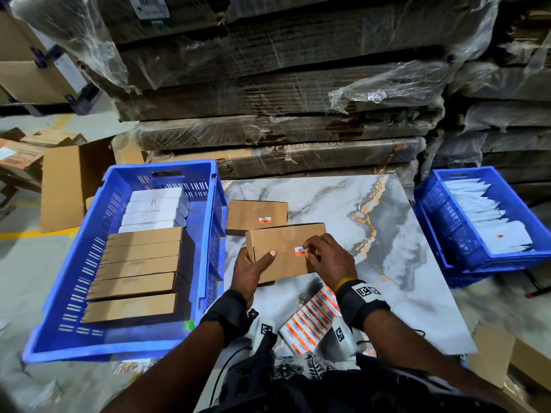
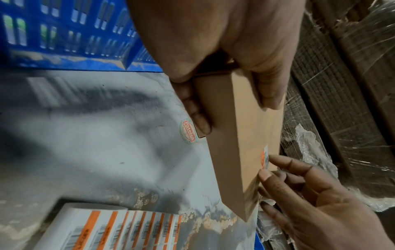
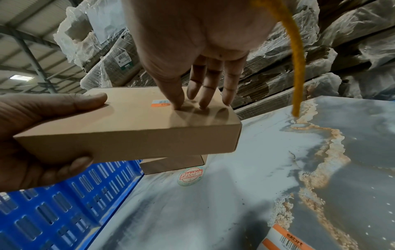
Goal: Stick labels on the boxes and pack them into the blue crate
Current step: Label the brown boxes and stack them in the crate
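My left hand (image 1: 253, 265) grips a plain brown box (image 1: 283, 251) by its left end, thumb on top, holding it tilted above the marble-patterned table (image 1: 396, 248). My right hand (image 1: 323, 256) rests straight fingers on the box's top face, the thumb pressing beside an orange-and-white label (image 1: 301, 250) stuck there. In the right wrist view the label (image 3: 160, 103) lies flat on the box (image 3: 128, 128). A second labelled box (image 1: 256, 217) lies on the table behind. The blue crate (image 1: 213, 234) on the left holds rows of brown and white boxes.
A sheet of orange labels (image 1: 310, 320) lies on the table near my wrists. Another blue crate (image 1: 441, 234) with white packets stands at the right. Wrapped stacks of flat cardboard (image 1: 283, 84) rise behind the table. Open cartons sit on the floor at left.
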Available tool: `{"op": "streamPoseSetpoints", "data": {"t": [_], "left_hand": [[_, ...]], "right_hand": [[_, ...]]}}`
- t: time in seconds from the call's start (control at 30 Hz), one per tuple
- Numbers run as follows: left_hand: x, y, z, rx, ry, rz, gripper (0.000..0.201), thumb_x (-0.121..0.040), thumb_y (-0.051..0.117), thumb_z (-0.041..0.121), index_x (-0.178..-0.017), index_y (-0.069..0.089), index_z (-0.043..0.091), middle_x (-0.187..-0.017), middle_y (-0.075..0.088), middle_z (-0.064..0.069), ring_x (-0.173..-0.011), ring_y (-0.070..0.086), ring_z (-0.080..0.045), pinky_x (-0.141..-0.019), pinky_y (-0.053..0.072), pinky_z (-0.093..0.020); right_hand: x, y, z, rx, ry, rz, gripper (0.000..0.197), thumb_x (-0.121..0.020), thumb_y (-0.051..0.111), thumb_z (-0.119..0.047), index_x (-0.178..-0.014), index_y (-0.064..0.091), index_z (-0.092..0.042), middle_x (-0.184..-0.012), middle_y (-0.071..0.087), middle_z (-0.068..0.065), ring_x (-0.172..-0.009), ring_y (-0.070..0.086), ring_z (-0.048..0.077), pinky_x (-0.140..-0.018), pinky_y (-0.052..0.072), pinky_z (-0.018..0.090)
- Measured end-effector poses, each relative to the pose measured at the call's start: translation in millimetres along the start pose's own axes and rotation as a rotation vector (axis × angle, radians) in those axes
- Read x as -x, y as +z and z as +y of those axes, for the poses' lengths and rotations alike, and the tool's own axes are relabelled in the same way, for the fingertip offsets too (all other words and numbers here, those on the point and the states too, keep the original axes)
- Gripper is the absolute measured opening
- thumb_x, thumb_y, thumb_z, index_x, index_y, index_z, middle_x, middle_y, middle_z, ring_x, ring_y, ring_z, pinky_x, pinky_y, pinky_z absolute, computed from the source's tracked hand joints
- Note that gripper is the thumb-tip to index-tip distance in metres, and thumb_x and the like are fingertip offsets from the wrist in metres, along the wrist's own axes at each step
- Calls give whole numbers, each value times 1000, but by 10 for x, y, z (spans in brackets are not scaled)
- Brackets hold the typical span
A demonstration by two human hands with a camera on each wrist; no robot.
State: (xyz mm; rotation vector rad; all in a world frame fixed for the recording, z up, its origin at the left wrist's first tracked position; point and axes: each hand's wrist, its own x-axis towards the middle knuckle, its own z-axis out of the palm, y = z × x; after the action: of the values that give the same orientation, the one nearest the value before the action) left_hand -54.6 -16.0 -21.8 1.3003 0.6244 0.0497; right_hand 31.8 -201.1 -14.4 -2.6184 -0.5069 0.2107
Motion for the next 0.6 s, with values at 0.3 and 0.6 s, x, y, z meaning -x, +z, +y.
{"op": "streamPoseSetpoints", "data": {"t": [0.3,0.6], "left_hand": [[-32,16,-13,-36,-7,-26,39,-85,74,30,-118,54,24,-113,68,-2,-101,67,-23,-68,61,-41],[-114,60,-134,-49,-12,-93,45,-85,75,31,-124,55,21,-114,70,-6,-102,68,-24,-67,60,-38]], "right_hand": [[-62,-34,64,-9,29,0,5,-90,61,-33,-95,59,-33,-104,54,-10,-88,61,15,-75,52,33],[-1,-150,106,57,72,-82,3,-89,60,-32,-91,60,-31,-108,53,-6,-92,60,19,-76,45,28]]}}
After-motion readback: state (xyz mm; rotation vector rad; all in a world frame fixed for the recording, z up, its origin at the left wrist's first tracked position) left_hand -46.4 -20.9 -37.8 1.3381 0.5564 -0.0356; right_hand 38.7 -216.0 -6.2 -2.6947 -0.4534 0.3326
